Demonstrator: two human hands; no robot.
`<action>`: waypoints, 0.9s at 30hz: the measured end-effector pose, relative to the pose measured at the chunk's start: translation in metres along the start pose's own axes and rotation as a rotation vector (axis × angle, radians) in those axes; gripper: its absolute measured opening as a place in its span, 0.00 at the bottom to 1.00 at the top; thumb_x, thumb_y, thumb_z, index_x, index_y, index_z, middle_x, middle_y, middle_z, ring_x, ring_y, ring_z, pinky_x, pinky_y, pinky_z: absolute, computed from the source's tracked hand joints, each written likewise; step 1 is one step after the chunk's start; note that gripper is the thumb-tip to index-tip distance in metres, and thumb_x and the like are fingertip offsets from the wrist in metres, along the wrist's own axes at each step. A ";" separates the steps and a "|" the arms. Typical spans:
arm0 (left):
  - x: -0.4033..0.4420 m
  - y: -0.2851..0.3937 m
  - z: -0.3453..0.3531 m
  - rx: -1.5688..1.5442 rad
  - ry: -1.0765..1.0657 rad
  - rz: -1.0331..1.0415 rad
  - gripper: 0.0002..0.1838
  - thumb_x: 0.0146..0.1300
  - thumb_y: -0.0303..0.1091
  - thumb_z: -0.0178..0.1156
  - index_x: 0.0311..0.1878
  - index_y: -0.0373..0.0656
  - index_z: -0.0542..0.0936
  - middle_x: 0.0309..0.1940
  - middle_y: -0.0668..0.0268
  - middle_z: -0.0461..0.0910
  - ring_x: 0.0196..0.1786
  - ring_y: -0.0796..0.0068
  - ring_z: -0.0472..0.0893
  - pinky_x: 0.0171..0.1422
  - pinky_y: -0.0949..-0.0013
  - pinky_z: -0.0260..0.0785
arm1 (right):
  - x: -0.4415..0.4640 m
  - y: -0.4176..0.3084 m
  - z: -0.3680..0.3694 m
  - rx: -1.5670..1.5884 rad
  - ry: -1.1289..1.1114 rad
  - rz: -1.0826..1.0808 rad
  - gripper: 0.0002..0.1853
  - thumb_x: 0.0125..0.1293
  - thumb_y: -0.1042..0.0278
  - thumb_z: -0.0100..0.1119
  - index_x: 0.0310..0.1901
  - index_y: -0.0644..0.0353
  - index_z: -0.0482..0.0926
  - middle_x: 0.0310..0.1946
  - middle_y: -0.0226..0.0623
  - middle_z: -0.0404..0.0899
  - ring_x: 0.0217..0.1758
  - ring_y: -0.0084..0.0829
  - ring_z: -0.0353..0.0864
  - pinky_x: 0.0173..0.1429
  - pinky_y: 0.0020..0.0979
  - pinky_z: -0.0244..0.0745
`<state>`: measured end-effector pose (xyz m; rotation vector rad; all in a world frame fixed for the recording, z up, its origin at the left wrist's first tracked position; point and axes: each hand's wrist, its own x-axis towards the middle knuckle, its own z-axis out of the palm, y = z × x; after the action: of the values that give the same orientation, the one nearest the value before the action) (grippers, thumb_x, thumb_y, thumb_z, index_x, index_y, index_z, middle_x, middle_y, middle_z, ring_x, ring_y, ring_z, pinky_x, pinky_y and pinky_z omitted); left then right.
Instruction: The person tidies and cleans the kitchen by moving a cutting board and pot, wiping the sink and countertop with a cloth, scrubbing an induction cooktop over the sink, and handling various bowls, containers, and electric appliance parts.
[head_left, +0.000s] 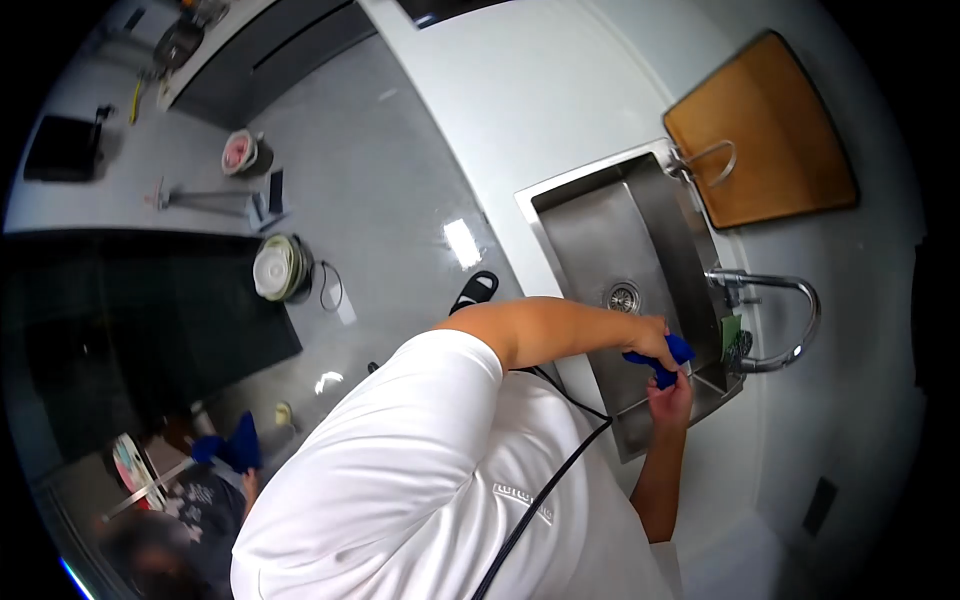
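A blue cloth (pixel 679 350) is bunched up over the stainless steel sink (pixel 592 226). My left hand (pixel 652 339) comes from the upper side of the view and has its fingers closed around the cloth. Just below it, my right hand (pixel 671 397) grips the lower end of the same cloth. Some of the fingers are hidden by the fabric. The drain (pixel 623 297) lies beside my left hand, and the curved faucet (pixel 800 318) stands beyond the hands, behind the sink's rim.
Near the faucet sits a green sponge (pixel 731 334) with a dark scrubber (pixel 739 352). A brown cutting board (pixel 775 140) leans by the wall. On the floor are buckets (pixel 283 268). Another person (pixel 205 515) at lower left has a blue cloth. A black cable (pixel 550 485) crosses my shirt.
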<state>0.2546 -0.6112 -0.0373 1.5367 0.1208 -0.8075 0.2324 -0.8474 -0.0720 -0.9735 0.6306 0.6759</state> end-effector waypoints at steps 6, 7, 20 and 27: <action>-0.011 -0.012 -0.018 -0.081 0.131 -0.079 0.29 0.51 0.43 0.75 0.51 0.31 0.84 0.47 0.50 0.86 0.48 0.59 0.86 0.52 0.58 0.78 | -0.011 -0.020 0.080 -0.044 0.054 -0.065 0.16 0.76 0.60 0.56 0.58 0.59 0.78 0.49 0.35 0.83 0.51 0.28 0.83 0.53 0.33 0.78; -0.008 -0.017 -0.022 -0.044 0.167 -0.058 0.29 0.51 0.44 0.75 0.51 0.31 0.84 0.47 0.50 0.86 0.49 0.58 0.86 0.54 0.58 0.78 | 0.002 -0.024 0.063 -0.006 -0.043 -0.046 0.17 0.77 0.62 0.56 0.61 0.61 0.77 0.55 0.40 0.83 0.57 0.32 0.83 0.60 0.36 0.79; 0.000 0.002 -0.098 -0.333 0.721 0.017 0.19 0.76 0.40 0.53 0.61 0.36 0.76 0.52 0.48 0.82 0.54 0.50 0.82 0.58 0.52 0.74 | 0.012 -0.031 0.022 -0.250 0.048 -0.296 0.22 0.72 0.72 0.62 0.66 0.58 0.74 0.48 0.30 0.81 0.38 0.22 0.76 0.35 0.27 0.69; -0.037 0.052 -0.072 -0.510 0.553 0.186 0.18 0.78 0.42 0.51 0.60 0.39 0.74 0.46 0.56 0.82 0.47 0.62 0.82 0.53 0.57 0.75 | 0.003 -0.023 0.028 -0.597 0.154 -0.282 0.24 0.69 0.74 0.62 0.66 0.58 0.74 0.49 0.30 0.82 0.36 0.19 0.78 0.31 0.19 0.68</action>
<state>0.2844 -0.5404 0.0206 1.2198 0.5399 -0.1612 0.2560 -0.8308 -0.0502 -1.6475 0.4142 0.5469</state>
